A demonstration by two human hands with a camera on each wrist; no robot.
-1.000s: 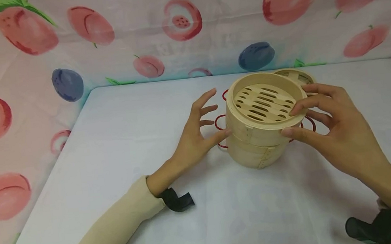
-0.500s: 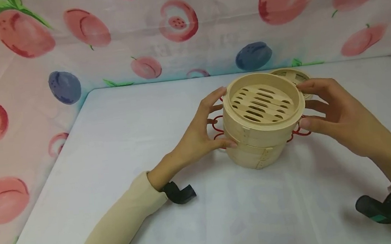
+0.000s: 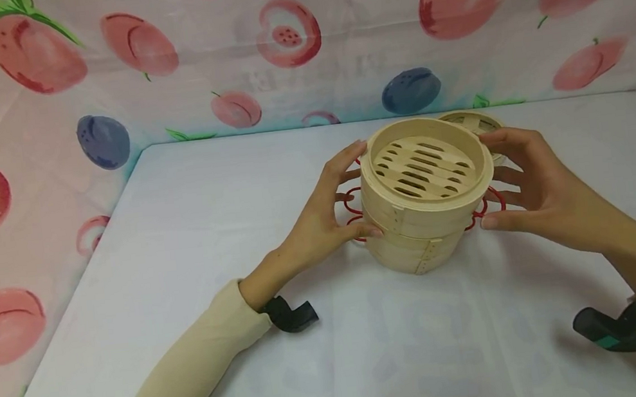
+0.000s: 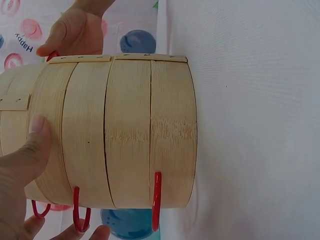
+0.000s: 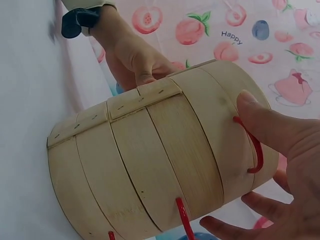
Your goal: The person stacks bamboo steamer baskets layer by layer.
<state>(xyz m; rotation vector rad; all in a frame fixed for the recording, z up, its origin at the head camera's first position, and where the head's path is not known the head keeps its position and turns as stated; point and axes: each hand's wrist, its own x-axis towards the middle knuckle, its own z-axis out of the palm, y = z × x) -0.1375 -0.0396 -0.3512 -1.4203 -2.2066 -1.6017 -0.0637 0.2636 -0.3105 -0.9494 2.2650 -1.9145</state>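
Bamboo steamer [image 3: 414,224] stood upright on the white table [image 3: 235,188], R of ctr & toward the far edge; stacked tiers, w/ a slotted base [image 3: 434,173] showing inside the top ring, slots running approx. far left to near right; red loop handles [image 4: 157,202] stuck out L & R. L hand [image 3: 320,214] held the steamer's L side in a wide grip, thumb on the near left wall, index tip up by the rim, other fingers round by the handles; R hand [image 3: 550,190] arched wide round the R side, index tip at the rim, thumb just beside a R handle; can't tell how firmly it touched, or if it gripped at all. A 2nd round bamboo pc. [image 3: 469,120] sat far right, just behind the steamer & partly hidden by it; beige sleeves [image 3: 184,361] on both arms, a black wrist device [image 3: 625,329] at each; fruit-print cloth [image 3: 347,33] hung along the far & L sides, "Happy" lettering visible in both wrist views.
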